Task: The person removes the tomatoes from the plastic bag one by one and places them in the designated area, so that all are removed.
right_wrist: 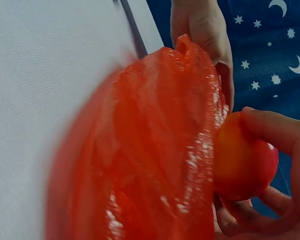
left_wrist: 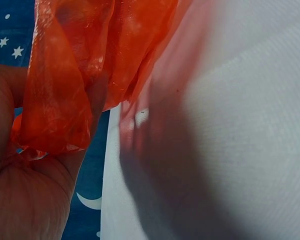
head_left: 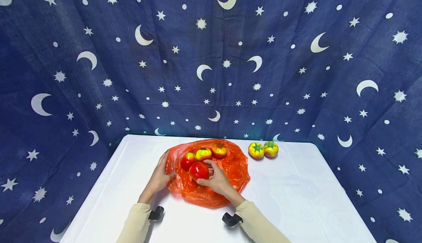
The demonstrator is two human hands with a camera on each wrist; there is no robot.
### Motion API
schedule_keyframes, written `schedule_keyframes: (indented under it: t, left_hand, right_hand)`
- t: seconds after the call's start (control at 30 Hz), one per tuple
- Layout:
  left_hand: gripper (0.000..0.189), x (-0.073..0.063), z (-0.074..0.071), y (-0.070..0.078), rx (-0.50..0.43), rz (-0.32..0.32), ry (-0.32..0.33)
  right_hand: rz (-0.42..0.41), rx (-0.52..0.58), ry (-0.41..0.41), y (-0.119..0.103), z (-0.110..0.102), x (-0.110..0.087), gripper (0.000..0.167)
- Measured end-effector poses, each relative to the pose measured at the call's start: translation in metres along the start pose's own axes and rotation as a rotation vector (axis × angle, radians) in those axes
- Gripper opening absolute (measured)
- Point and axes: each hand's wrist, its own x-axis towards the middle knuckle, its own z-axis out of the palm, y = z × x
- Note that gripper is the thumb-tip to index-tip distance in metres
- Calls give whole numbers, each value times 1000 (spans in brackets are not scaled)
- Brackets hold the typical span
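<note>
A red plastic bag (head_left: 235, 169) lies spread wide on the table, its mouth facing up. My left hand (head_left: 160, 177) holds the bag's left edge; in the left wrist view the thumb and fingers of that hand (left_wrist: 35, 195) lie on either side of the crumpled film. With my right hand (head_left: 215, 179) I grip a shiny red tomato (head_left: 199, 170) over the front of the bag's opening. The right wrist view shows this tomato (right_wrist: 245, 160) between thumb and fingers, beside the raised bag wall (right_wrist: 155, 135). Behind it in the bag sit a red-yellow tomato (head_left: 188, 161) and two yellower ones (head_left: 203, 154).
Two yellow-green tomatoes (head_left: 256, 150) with green leafy tops stand side by side near the table's back edge, right of the bag. A white cloth covers the table (head_left: 296, 199). Behind it hangs a dark blue curtain (head_left: 211, 52) with moons and stars.
</note>
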Motion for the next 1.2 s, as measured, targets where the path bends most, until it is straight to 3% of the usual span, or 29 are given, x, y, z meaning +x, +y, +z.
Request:
schedule_keyframes:
  t: [0.53,0.73,1.03,1.2]
  left_hand:
    - [102,0,0,0,1,-5,1]
    - [102,0,0,0,-7,3,-2]
    - [102,1,2,2,-7,-1,-5]
    - [102,1,1,2,-8,17,-5]
  right_hand:
    - [-34,70,31,-9,-22,-6,65]
    - [-41,55,73,-12,-33,-7,68]
    - [-38,121,163,-11,-50,-8,67]
    - [-23,156,172,-13,-61,-10,66]
